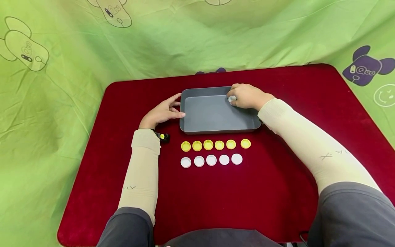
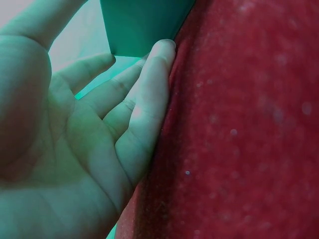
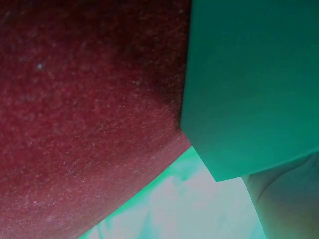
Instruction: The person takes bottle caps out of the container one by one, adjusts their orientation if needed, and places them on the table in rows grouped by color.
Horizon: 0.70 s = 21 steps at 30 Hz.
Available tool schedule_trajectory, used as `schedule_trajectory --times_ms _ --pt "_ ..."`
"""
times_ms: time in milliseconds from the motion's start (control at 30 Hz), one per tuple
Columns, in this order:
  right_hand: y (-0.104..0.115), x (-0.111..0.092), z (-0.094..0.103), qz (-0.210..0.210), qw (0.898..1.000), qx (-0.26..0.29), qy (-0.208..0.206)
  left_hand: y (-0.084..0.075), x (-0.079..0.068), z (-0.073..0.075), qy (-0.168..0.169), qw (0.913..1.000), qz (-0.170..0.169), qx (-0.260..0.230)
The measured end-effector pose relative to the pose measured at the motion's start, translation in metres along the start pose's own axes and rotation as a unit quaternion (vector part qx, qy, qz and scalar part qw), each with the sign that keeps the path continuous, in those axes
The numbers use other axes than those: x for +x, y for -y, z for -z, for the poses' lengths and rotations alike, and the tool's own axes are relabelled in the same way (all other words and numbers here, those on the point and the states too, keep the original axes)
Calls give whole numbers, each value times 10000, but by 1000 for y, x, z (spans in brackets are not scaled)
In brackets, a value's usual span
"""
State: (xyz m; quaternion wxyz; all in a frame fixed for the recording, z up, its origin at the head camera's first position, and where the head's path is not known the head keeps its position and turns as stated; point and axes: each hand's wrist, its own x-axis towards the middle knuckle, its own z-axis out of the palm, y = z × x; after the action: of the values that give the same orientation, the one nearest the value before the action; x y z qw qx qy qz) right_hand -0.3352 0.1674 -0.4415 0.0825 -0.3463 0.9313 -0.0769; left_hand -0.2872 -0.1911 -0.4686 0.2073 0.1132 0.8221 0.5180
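A grey rectangular tray [image 1: 216,116] rests on the red table. Inside its far right part, my right hand [image 1: 248,96] pinches a white bottle cap [image 1: 231,98] just above the bottom. The right wrist view shows the tray's outer wall [image 3: 249,89] and a bit of that hand, but not the cap. At the tray's left side, my left hand [image 1: 165,111] touches it: the thumb lies over the rim, and the other fingers stretch along the outside with tips at the wall [image 2: 144,25]. Nearer me are a row of yellow bottle caps [image 1: 208,144] and a row of white bottle caps [image 1: 211,160].
Red cloth [image 1: 234,202] covers the table, which has rounded corners. A green printed curtain [image 1: 172,41] hangs behind and at the sides. A black wrist device [image 1: 164,138] sits at my left wrist. Part of a cable [image 1: 303,236] shows at the near edge.
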Motion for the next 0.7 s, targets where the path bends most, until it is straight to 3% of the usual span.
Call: schedule_trajectory --times_ms 400,700 --pt "-1 -3 4 -84 9997 10 250 -8 -3 -1 45 9999 137 51" --pt "2 -12 6 -125 9996 -43 262 -1 0 -2 5 10000 40 38"
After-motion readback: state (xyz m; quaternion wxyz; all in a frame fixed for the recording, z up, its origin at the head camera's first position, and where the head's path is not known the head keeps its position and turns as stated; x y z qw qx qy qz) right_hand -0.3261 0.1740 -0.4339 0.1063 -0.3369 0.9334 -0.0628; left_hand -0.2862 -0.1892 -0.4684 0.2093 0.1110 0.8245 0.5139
